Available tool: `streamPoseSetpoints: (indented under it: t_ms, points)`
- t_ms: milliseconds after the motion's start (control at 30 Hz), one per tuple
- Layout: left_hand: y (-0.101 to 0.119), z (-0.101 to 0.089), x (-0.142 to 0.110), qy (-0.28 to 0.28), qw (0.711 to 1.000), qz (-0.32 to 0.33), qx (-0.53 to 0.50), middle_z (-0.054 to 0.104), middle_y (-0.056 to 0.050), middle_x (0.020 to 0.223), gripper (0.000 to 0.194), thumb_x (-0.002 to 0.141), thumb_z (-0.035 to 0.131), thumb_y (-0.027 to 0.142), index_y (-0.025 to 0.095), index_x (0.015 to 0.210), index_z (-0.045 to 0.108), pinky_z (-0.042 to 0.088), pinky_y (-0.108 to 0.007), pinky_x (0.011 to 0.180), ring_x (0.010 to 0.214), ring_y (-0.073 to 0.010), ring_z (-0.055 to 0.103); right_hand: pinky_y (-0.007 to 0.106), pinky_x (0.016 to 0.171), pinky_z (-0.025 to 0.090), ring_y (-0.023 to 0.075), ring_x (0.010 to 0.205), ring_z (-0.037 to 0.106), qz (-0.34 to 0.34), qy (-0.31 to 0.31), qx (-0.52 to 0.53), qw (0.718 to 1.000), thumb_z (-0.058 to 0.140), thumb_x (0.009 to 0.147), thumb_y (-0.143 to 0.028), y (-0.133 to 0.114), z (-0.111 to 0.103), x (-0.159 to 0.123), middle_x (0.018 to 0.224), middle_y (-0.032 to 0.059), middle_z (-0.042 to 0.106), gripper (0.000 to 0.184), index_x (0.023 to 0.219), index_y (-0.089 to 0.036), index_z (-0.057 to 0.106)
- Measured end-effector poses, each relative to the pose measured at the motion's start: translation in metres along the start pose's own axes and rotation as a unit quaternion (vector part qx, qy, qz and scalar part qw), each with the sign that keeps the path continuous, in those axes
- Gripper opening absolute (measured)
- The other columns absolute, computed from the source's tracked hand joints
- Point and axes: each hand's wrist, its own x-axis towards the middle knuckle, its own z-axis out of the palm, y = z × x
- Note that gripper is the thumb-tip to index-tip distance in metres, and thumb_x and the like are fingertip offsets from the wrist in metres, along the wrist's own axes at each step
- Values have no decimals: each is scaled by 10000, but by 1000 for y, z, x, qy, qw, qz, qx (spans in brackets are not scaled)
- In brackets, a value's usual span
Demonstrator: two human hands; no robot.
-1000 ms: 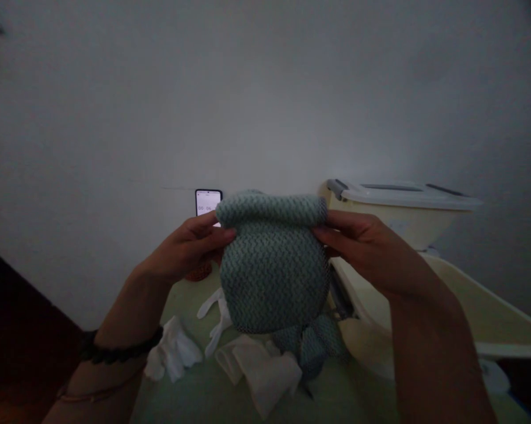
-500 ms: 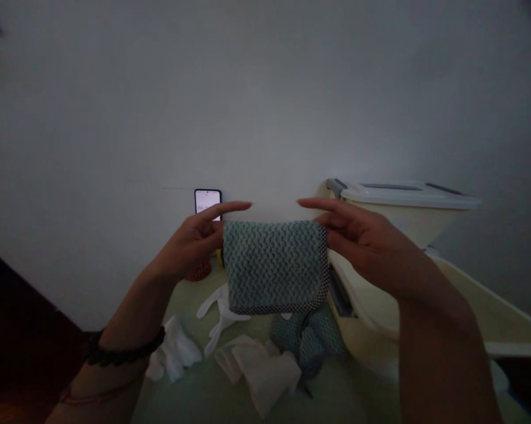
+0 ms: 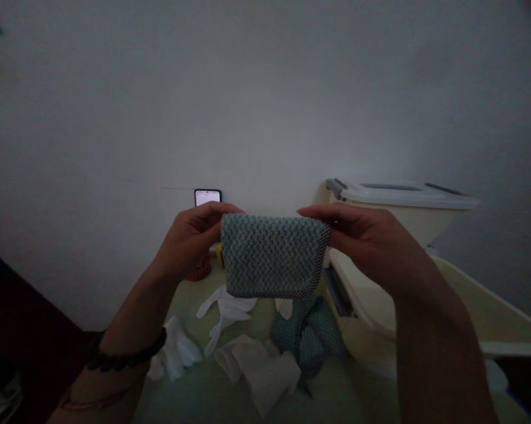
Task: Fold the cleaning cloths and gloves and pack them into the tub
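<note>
A folded green-grey cleaning cloth [image 3: 271,256] with a checkered black-and-white border hangs in the air between my hands. My left hand [image 3: 197,232] pinches its upper left corner, with fingers along the back of the top edge. On the other side, my right hand [image 3: 358,238] grips the upper right corner in the same way. Below the cloth lie a white glove [image 3: 227,309], an off-white crumpled fabric piece [image 3: 260,371] and more crumpled green-grey cloth [image 3: 312,338]. Another white fabric piece [image 3: 177,350] rests near my left wrist.
Cream storage bins [image 3: 358,341] with grey latches stand at the right, one behind another. A lit phone [image 3: 207,197] leans upright at the back, by a red woven container [image 3: 200,271] partly behind my left hand. Everything stands on a pale green tabletop [image 3: 336,394] against a wall.
My fingers have come down from above onto the cloth's top edge. The cloth's lower edge is higher, showing more of the white glove beneath it.
</note>
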Motion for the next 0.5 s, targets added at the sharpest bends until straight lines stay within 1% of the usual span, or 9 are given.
streamPoseSetpoints:
  t_ms: [133, 233, 300, 367, 433, 500]
  points:
    - [0, -2, 1, 6, 997, 70, 18, 658, -31, 832, 92, 696, 674, 173, 194, 783, 695, 486, -225, 707, 803, -134, 599, 250, 767, 493, 113, 834, 629, -12, 35, -1, 999, 525, 771, -51, 1, 3, 2, 898, -8, 682, 255, 914, -208, 667]
    - [-1, -3, 1, 19, 995, 99, 9, 636, -23, 824, 106, 677, 685, 150, 199, 769, 703, 472, -203, 669, 785, -121, 581, 217, 708, 494, 94, 784, 626, -13, 62, 6, 998, 514, 763, -25, 2, 6, 4, 841, -22, 675, 251, 876, -204, 649]
    - [0, -2, 1, 28, 995, 92, -5, 638, -13, 783, 109, 686, 672, 142, 197, 778, 694, 468, -189, 619, 718, -106, 584, 201, 665, 494, 89, 758, 629, -7, 63, 17, 998, 509, 758, -11, 3, 7, 5, 811, -27, 672, 257, 880, -201, 631]
    - [1, 0, 1, 43, 996, 71, -17, 637, 0, 745, 108, 685, 668, 126, 185, 775, 671, 462, -172, 590, 667, -89, 583, 192, 638, 496, 90, 743, 636, -2, 59, 27, 998, 507, 752, 3, 2, 8, 5, 790, -28, 676, 278, 903, -201, 621]
    - [3, 2, 1, 53, 997, 41, -29, 626, 15, 703, 111, 672, 674, 112, 174, 755, 634, 453, -156, 563, 628, -75, 576, 189, 645, 503, 91, 752, 642, -4, 59, 41, 997, 512, 744, 16, 1, 8, 4, 801, -24, 682, 298, 917, -200, 621]
    - [4, 4, 1, 49, 998, 5, -48, 610, 32, 653, 134, 663, 680, 119, 177, 731, 580, 438, -151, 520, 582, -71, 568, 189, 668, 508, 89, 764, 645, -12, 61, 53, 997, 520, 735, 25, 0, 8, 3, 833, -19, 684, 300, 908, -196, 626]
